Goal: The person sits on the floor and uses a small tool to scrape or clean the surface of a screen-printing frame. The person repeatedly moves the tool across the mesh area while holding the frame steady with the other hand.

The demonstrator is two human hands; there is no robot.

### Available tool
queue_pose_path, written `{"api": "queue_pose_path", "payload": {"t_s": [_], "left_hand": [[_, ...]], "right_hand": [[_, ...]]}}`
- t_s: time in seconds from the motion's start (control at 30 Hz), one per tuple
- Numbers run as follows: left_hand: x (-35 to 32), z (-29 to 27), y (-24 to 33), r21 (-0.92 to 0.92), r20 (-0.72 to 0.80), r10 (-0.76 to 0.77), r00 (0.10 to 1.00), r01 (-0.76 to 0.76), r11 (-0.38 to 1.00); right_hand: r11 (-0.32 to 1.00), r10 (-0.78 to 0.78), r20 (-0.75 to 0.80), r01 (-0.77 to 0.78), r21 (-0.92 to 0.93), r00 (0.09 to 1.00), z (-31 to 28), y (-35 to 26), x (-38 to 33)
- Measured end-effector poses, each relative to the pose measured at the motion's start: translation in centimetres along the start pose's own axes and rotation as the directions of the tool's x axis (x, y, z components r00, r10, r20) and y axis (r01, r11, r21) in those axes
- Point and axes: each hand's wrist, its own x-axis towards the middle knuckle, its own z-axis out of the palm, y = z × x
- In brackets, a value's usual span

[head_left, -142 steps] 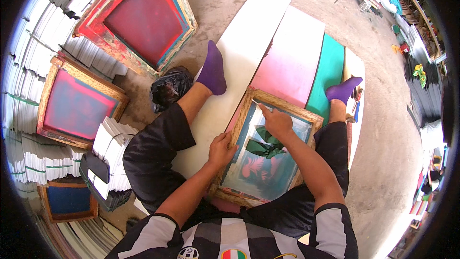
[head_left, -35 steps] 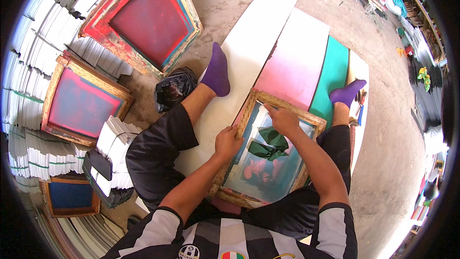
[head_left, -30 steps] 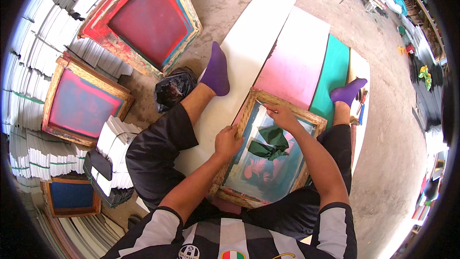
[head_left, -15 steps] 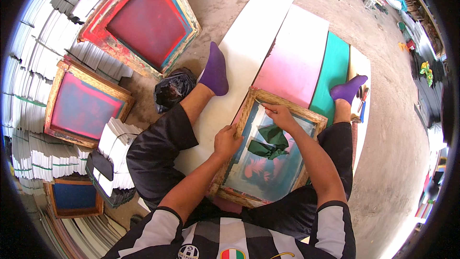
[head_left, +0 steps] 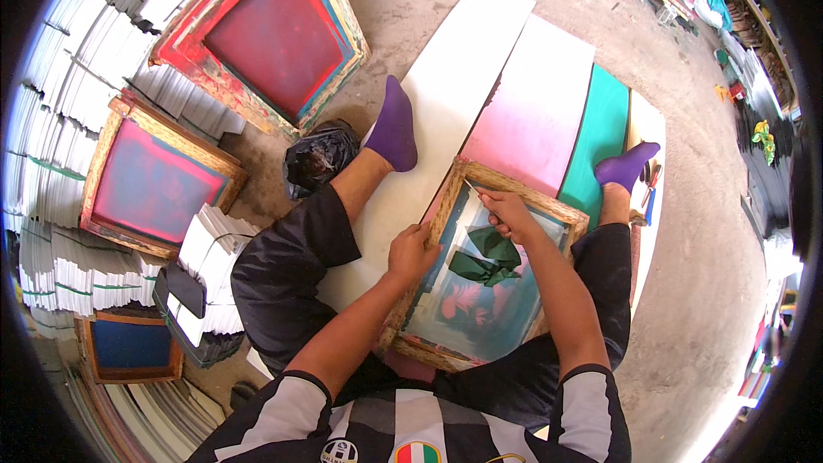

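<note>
A wooden-framed printing screen rests slanted across my lap, its blue-grey mesh facing up with a pink leaf-like pattern. My left hand is closed round the frame's left side rail. In my right hand is a slim pointed tool, its thin tip near the mesh's upper left corner. Most of its handle is hidden by the fingers. A crumpled dark green sheet lies on the mesh, just below the right hand; whether it is paper or plastic I cannot tell.
Long boards, white, pinkish and green, lie under my legs. Upright screens and tied paper stacks stand at the left. A black plastic bag sits by my left foot. Small hand tools lie beside my right foot.
The pointed tool has turned in my right hand, its tip showing more clearly at the frame corner. My left hand keeps its hold. The whole view has shifted slightly.
</note>
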Motion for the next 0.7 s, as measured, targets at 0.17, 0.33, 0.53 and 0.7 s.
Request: {"api": "queue_pose_path", "payload": {"t_s": [0.17, 0.33, 0.53, 0.7], "left_hand": [[0.1, 0.7, -0.6, -0.064, -0.036, 0.049, 0.998, -0.051, 0.997], [0.1, -0.1, 0.0, -0.020, 0.018, 0.001, 1.000, 0.000, 1.000], [0.2, 0.4, 0.0, -0.040, 0.016, -0.012, 1.000, 0.012, 0.999], [0.2, 0.4, -0.2, -0.040, 0.019, -0.021, 1.000, 0.022, 0.999]], "right_hand": [[0.969, 0.058, -0.028, -0.050, 0.240, 0.998, 1.2, -0.2, -1.3], [0.945, 0.167, -0.051, -0.145, 0.292, 0.985, 1.8, -1.6, -1.5], [0.596, -0.661, -0.191, 0.353, -0.721, 0.726, 3.5, 2.4, -1.4], [0.512, -0.520, -0.228, 0.087, -0.855, 0.823, 5.2, 0.1, -4.0]]}}
